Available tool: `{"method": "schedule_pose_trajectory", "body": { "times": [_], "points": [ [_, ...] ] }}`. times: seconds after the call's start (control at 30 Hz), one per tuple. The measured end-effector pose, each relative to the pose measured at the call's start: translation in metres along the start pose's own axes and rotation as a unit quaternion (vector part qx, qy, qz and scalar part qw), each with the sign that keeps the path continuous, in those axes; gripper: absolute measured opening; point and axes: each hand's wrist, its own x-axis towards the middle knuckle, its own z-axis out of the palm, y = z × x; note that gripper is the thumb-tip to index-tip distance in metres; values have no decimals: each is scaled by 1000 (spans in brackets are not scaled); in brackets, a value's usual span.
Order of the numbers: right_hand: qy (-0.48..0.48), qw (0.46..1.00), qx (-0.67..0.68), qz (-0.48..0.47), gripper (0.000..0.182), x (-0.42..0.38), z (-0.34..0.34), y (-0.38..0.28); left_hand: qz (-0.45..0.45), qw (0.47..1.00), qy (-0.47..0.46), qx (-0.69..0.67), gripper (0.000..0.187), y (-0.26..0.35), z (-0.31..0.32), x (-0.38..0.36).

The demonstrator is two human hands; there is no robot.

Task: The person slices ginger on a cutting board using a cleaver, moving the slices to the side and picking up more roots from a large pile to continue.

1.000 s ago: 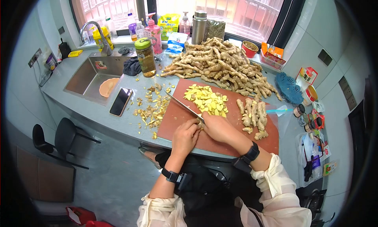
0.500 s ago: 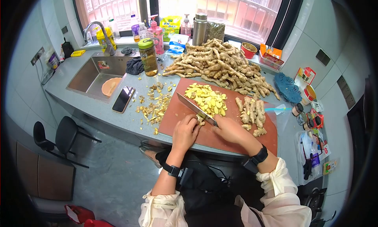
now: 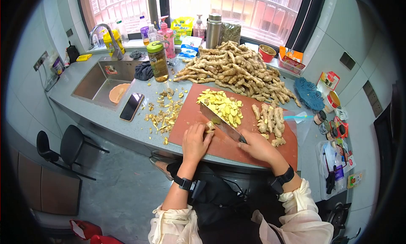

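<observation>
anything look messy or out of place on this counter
Ginger trimmings are strewn across the counter left of the cutting board, and a phone lies just beside them near the sink edge.

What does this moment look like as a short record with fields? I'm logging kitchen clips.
left hand: pressing a ginger piece on the cutting board
right hand: gripping the knife, blade angled across the board
sliced ginger: heaped at the board's far side
peeled ginger pieces: on the board's right side
raw ginger pile: on the counter behind the board
peel scraps: left of the board
phone: beside the sink
</observation>
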Motion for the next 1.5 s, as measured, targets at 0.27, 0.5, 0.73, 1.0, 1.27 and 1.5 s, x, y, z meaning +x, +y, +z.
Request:
{"method": "schedule_pose_trajectory", "body": {
  "times": [0.27,0.5,0.73,1.0,1.27,1.5],
  "points": [
    [15,1000,22,-3,35,-6,-11,-1,34,999,17,-2,18,-8,6,-1],
    [46,997,39,-37,32,-3,-16,-7,37,999,19,17,22,-1,2,0],
    [42,998,9,-42,31,4,-15,-13,15,999,24,24,21,-6,6,-2],
    [21,999,1,-27,33,5,-17,-20,20,999,46,-2,23,-5,6,-2],
    [19,999,-21,-34,33,8,-15,-20,25,999,35,-26,17,-6,5,-1],
    [-19,998,-58,-1,32,13,-18,-30,17,999,25,-22,13,-9,7,-1]
  ]
}}
